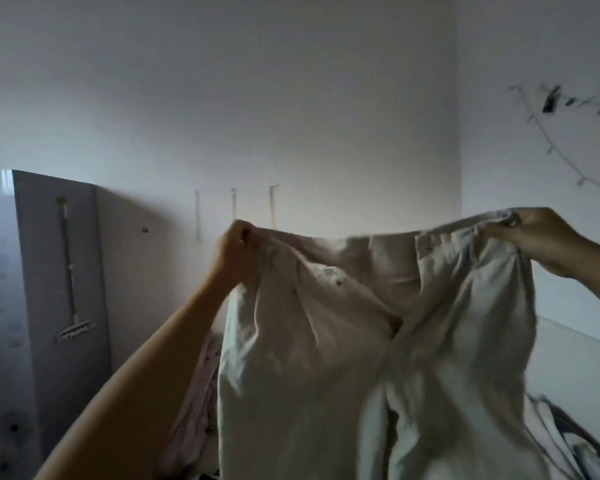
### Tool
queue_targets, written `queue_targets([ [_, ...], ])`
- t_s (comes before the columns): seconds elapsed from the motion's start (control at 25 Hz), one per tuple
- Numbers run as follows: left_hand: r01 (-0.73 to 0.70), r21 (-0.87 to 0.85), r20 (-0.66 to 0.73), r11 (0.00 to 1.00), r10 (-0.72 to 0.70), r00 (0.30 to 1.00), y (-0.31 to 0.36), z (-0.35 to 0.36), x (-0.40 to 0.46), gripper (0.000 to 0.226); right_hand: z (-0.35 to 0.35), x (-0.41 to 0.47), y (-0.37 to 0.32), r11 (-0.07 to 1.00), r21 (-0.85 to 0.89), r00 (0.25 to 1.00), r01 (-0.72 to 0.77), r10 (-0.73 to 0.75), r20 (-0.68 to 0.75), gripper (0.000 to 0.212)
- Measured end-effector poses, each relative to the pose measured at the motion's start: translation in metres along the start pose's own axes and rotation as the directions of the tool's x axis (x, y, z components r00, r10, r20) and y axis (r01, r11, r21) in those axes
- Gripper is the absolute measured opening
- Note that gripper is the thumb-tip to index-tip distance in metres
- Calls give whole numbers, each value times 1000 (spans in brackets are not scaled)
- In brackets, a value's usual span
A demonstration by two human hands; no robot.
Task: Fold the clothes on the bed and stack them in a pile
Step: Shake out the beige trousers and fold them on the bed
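Held up close before the camera, well above the bed (568, 358), pale trousers (378, 341) hang from the left hand (236, 254) and right hand (534, 237), both pinching the waistband corners, the sensible hold since the soft, light cloth looks limp.

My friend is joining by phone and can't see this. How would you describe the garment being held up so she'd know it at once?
In front of the white wall, both hands hold a pair of trousers up by the waistband, left hand at one end, right hand at the other. They are pale beige with legs hanging down, unlike the pinkish cloth lying behind.
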State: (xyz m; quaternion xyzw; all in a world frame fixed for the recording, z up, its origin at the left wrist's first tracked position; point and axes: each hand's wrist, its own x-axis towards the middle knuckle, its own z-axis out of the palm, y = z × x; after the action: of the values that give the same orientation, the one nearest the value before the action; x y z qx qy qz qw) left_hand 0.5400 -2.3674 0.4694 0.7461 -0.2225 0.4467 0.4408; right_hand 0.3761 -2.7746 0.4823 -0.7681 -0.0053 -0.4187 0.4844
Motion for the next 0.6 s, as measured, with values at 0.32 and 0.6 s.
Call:
queue_targets([
  [0.32,147,-291,336,945,-42,941,52,-65,-18,12,-45,-21,-9,996,75,958,-50,26,285,86],
  [0.6,240,-164,454,957,-142,880,15,-43,-17,17,-19,-3,13,989,40,933,-144,123,338,44],
])
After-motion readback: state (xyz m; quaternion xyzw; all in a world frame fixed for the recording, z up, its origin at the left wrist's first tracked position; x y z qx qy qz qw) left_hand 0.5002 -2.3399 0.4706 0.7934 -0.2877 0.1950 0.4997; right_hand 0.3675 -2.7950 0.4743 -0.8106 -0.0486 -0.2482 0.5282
